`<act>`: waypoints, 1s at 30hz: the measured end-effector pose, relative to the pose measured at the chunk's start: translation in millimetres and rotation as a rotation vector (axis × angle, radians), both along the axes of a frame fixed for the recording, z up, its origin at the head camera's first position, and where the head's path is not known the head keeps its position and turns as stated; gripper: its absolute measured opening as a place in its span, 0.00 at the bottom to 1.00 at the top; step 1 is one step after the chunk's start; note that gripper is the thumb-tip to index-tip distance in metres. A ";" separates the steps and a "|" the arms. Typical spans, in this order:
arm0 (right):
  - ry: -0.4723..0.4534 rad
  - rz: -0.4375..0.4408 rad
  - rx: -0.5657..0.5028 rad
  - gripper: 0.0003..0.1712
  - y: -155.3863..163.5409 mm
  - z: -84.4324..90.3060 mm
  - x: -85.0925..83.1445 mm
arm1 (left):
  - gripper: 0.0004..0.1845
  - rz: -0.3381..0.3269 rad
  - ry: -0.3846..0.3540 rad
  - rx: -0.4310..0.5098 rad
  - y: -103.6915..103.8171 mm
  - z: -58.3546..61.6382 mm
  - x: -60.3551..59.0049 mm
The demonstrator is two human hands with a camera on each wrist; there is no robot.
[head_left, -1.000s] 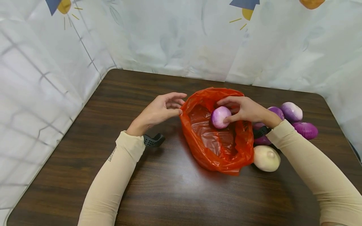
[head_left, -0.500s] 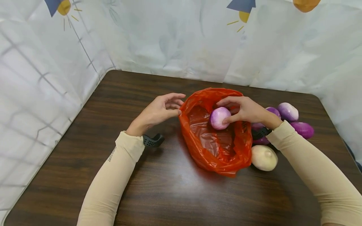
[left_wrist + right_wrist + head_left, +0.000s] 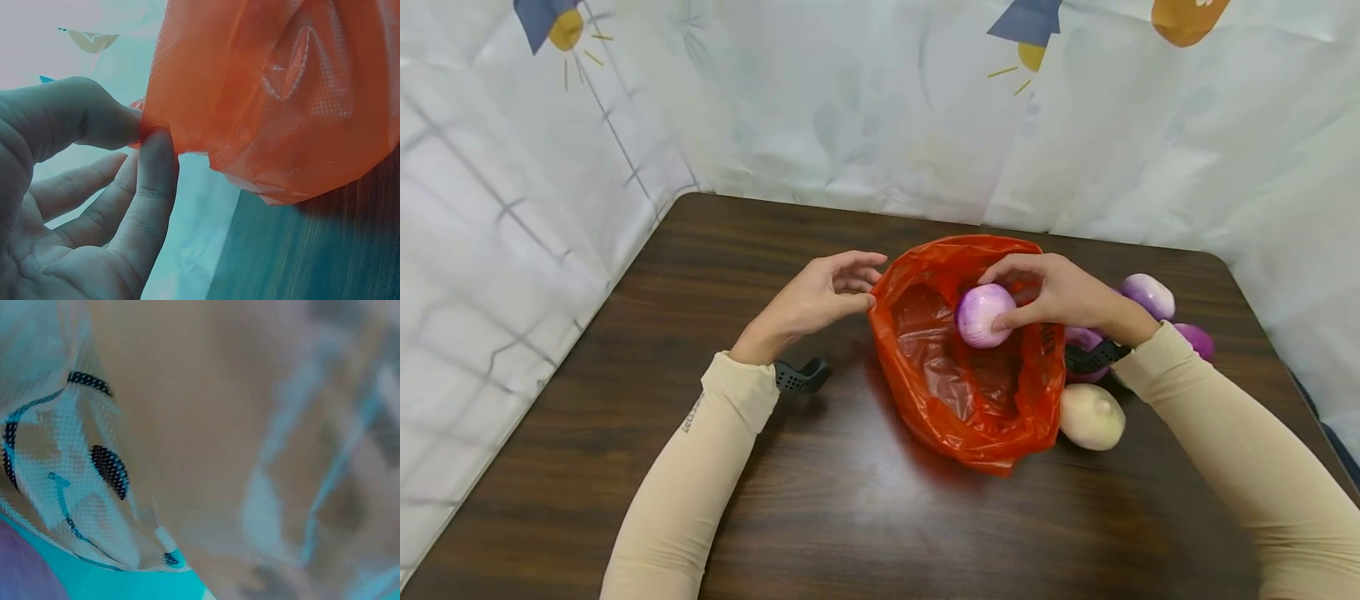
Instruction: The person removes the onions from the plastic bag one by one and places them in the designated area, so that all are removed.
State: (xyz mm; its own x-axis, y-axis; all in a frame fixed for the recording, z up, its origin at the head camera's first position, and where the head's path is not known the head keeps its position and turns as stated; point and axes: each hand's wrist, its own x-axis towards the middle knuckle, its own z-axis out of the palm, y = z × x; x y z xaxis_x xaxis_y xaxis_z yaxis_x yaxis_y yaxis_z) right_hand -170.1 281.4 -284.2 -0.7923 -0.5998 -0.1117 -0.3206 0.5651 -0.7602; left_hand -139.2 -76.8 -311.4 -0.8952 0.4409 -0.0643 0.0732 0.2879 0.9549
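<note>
A red plastic bag (image 3: pixel 917 408) stands on the table with its mouth spread wide. At the bag's left rim, my left hand (image 3: pixel 816 296) pinches the plastic between thumb and index finger, as the left wrist view shows; its other fingers (image 3: pixel 94 215) are off the plastic. My right hand (image 3: pixel 1056 292) grips a purple-and-white peeled onion (image 3: pixel 981 317) over the bag's mouth, thumb on the near side. In the right wrist view the bag's printed plastic (image 3: pixel 81 481) covers most of the picture, hiding the right hand and the held onion.
Right of the bag lie several more onions, including a pale one (image 3: pixel 1092 417) close against it, a purple-and-white one (image 3: pixel 1148 296) and a deep purple one (image 3: pixel 1197 340). My right forearm partly covers this group. A white printed sheet (image 3: pixel 880 108) hangs behind the dark table (image 3: pixel 820 517).
The head view has shifted slightly, so the table and loose onions appear farther left. Both hands keep their holds; the held onion stays over the bag's mouth, nearly still.
</note>
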 end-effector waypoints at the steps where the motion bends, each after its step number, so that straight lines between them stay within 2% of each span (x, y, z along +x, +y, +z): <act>1: -0.001 -0.003 0.001 0.27 0.4 1.8 1.2 | 0.30 -0.001 0.000 0.000 0.1 0.0 0.0; 11: 0.005 -0.009 0.007 0.25 8.2 15.2 13.5 | 0.30 -0.012 0.007 0.003 1.0 1.1 1.6; 21: 0.022 0.014 -0.044 0.26 25.6 25.6 30.5 | 0.31 -0.005 0.001 0.007 2.0 3.9 4.1; 30: 0.059 -0.052 -0.006 0.28 46.5 32.2 44.3 | 0.30 -0.011 0.007 -0.001 2.7 2.6 4.2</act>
